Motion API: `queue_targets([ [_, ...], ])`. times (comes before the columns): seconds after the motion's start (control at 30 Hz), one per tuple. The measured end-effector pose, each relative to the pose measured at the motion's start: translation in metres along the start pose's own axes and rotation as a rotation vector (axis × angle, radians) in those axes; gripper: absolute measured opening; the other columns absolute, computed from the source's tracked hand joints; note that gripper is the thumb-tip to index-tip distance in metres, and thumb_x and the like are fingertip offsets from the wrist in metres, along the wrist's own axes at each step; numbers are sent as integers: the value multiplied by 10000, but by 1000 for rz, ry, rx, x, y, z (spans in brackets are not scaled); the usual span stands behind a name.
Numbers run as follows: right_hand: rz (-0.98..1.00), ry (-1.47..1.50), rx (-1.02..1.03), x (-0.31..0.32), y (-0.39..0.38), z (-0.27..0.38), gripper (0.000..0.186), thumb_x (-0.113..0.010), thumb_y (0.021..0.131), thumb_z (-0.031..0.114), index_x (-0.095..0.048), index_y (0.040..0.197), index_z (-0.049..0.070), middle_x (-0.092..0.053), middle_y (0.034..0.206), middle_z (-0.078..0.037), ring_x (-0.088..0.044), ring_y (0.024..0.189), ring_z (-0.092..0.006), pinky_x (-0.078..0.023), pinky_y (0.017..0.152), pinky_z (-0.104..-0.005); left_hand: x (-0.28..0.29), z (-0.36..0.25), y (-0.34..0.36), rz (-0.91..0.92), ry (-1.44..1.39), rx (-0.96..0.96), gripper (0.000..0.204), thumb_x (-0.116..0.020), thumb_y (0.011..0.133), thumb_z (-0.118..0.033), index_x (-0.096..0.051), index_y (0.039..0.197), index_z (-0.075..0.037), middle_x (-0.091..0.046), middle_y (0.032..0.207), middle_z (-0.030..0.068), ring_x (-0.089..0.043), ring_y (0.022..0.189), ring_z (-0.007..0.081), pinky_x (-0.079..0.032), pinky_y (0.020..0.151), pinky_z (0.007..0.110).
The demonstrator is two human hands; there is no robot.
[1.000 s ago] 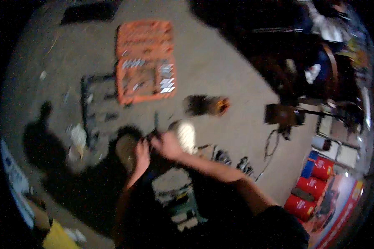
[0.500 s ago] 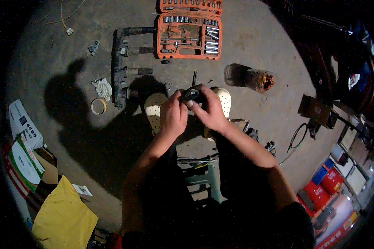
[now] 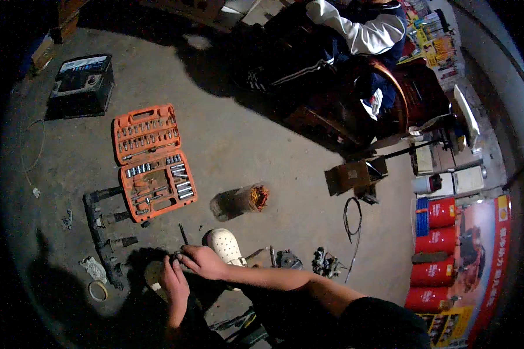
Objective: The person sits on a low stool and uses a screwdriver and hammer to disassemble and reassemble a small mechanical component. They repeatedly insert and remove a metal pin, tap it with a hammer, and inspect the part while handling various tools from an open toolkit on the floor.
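My left hand (image 3: 174, 282) and my right hand (image 3: 206, 262) meet low in the head view, fingers curled around a small dark part (image 3: 178, 256), mostly hidden by them. A cream perforated clog (image 3: 226, 247) is just right of the hands. Above them lie an orange socket case (image 3: 189, 196), opened out, and a clear cylinder (image 3: 253, 199) with orange-brown contents. A long black rail with several stubby cylinders (image 3: 99, 238) lies left of my hands, near a crumpled pale rag (image 3: 93, 269) and a tape roll (image 3: 98, 291).
A black battery (image 3: 81, 90) stands upper left. Another person (image 3: 361, 35) in a white-sleeved jacket is upper right among dark items. A metal stand (image 3: 352, 177), a cable loop (image 3: 352, 221), red drums (image 3: 434, 241) and small metal parts (image 3: 326, 262) are to the right.
My view has swung, bringing the battery and the other person into sight and shifting my hands lower and left in the picture. Both hands still grip the dark part.
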State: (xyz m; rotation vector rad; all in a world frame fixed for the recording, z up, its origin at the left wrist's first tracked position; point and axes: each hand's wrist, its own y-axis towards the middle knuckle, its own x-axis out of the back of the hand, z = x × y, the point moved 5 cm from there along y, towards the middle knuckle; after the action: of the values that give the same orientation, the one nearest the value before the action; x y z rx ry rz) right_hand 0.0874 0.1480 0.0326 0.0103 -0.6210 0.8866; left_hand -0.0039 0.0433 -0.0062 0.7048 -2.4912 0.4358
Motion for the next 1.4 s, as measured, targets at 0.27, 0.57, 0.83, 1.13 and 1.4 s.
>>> queue_targets([
  [0.27,20,21,40,-6,-3,-2,290,-480,888,252,-511,861,-35,-536,751,-272,-520,724,-447,-411,596,-483,4,-8,-2,92,-89,6,351,-383,947,-212,-492,1128,69,-590,917,241,-572,818,392,-438,699,426],
  [0.57,55,2,15,-14,-1,-8,316,-465,894,270,-515,906,-41,-543,752,-275,-526,732,-451,-422,621,-490,4,-4,-2,54,-101,7,303,-383,951,-219,-511,1049,36,-590,914,235,-570,849,398,-439,700,413],
  [0.83,115,-7,-13,-7,-2,-9,373,-450,909,315,-535,945,-46,-568,763,-279,-549,730,-447,-439,632,-498,2,-15,2,113,-107,10,284,-376,950,-193,-508,1057,35,-576,899,226,-556,831,380,-430,700,404],
  [1.13,88,372,68,137,-15,91,350,-585,829,313,-565,983,-1,-573,1024,-165,-538,979,-291,-418,848,-407,-14,59,-21,104,-179,135,288,-405,927,-137,-475,1149,32,-524,1054,190,-503,947,319,-387,827,381],
  [1.4,124,395,78,115,-45,103,335,-584,833,305,-573,971,0,-582,972,-152,-546,925,-268,-426,812,-384,-20,116,-34,85,-71,-49,427,-410,907,-74,-367,1322,20,-393,1330,194,-377,1214,343,-266,1038,406],
])
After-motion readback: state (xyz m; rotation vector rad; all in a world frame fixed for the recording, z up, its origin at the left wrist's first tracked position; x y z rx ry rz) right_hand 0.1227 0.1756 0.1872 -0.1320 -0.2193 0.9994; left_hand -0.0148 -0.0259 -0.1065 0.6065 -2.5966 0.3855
